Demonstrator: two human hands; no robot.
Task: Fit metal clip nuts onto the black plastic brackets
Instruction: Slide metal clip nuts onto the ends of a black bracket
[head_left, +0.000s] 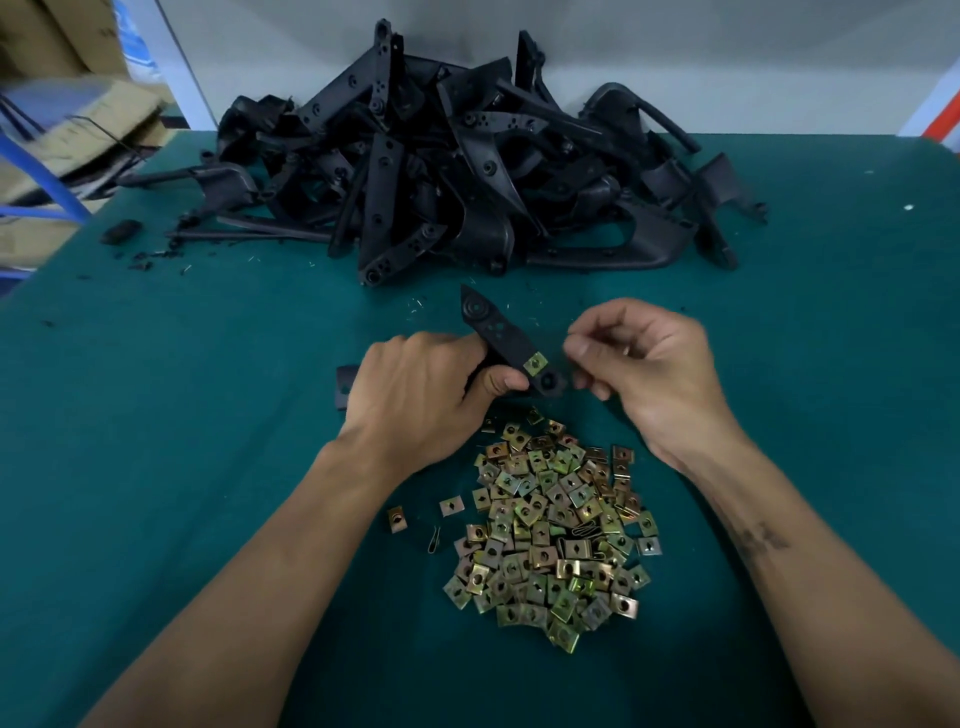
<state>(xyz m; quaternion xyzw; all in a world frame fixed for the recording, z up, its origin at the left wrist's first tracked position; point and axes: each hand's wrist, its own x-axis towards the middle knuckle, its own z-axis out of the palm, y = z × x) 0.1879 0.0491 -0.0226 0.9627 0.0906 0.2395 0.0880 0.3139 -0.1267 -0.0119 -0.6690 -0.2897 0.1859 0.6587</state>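
The far edge of the green table (156, 415) is blocked by a tall heap of black brackets (441, 171) — its arms jut out at all angles. Black scraps (150, 257) litter the far left. A spread of clip nuts (556, 530) fills the near middle, with strays (397, 518) just left of it. Bare cloth runs along the left and right edges — and in a narrow band between heap and nuts, where both hands hover.

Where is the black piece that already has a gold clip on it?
In the head view, the bracket is mid-table, gripped by the left hand, just beyond the clip nut pile and beside the right hand.
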